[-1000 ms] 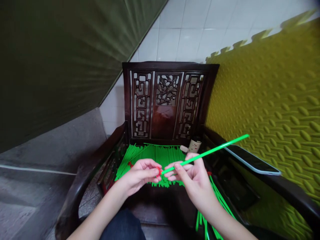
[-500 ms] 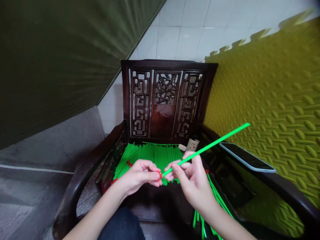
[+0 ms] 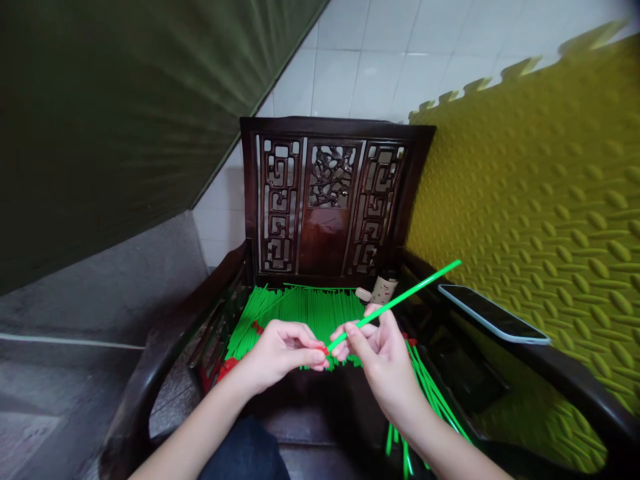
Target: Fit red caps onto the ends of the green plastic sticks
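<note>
My left hand is closed, its thumb and fingertips pinching a small red plastic piece, mostly covered by the fingers. In my right hand a long green plastic stick is gripped between thumb and fingers, slanting up to the right. Its lower end meets the red piece; how deep it sits inside cannot be made out. Behind both hands, a thick layer of loose green sticks covers the back of the chair seat. Under my right forearm lie several green sticks with red ends.
A dark carved wooden chair stands before me. More red pieces lie at the seat's left side. A patterned bottle stands at the back right. On the right armrest rests a phone, beside a yellow foam mat.
The stick's far end has moved left and slightly down. My left hand has shifted slightly right, and the red piece and the stick's lower end stay together.
</note>
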`<action>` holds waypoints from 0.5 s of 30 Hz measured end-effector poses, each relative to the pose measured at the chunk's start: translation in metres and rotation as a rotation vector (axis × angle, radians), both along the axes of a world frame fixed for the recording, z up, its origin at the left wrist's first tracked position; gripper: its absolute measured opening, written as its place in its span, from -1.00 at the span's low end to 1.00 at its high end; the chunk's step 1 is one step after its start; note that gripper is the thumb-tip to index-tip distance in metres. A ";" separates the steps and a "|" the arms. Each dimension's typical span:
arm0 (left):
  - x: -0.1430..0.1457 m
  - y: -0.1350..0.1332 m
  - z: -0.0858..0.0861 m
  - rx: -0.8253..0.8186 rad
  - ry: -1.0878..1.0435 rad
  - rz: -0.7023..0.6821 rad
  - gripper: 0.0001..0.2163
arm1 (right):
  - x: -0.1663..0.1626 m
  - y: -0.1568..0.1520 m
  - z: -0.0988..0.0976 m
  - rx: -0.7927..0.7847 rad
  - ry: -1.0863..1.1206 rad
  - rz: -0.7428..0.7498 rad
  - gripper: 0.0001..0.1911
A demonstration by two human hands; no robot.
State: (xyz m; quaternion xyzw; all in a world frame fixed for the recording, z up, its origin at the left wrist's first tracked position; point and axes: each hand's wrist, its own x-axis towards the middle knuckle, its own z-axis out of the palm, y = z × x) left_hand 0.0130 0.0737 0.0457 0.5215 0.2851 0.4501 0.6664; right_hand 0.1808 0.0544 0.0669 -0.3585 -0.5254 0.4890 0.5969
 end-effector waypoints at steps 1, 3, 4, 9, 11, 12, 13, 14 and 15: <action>0.000 -0.001 0.000 0.024 0.011 0.009 -0.91 | -0.001 -0.001 0.000 -0.005 0.012 -0.004 -0.65; 0.001 -0.001 0.002 0.083 0.042 0.039 -0.92 | -0.003 -0.001 -0.002 -0.023 0.038 -0.003 -0.66; 0.001 -0.001 0.002 0.115 0.059 0.063 -0.93 | -0.004 -0.001 -0.002 -0.034 0.052 -0.004 -0.66; 0.002 0.003 0.000 0.160 0.054 0.162 -0.92 | -0.005 0.001 -0.001 -0.066 0.100 -0.004 -0.63; 0.002 0.004 -0.001 0.099 0.015 0.127 -0.89 | -0.003 0.002 0.002 -0.063 0.088 0.015 -0.62; 0.001 0.004 0.000 0.061 -0.003 0.095 -0.87 | -0.001 0.002 0.004 -0.060 0.080 0.023 -0.62; 0.001 0.003 0.000 0.025 -0.018 0.058 -0.86 | 0.000 0.002 0.006 -0.059 0.073 0.030 -0.62; 0.001 0.003 0.000 -0.001 -0.029 0.023 -0.85 | 0.002 0.003 0.008 -0.062 0.071 0.038 -0.62; 0.001 0.002 0.001 -0.015 -0.041 0.000 -0.84 | 0.003 0.003 0.009 -0.070 0.073 0.049 -0.62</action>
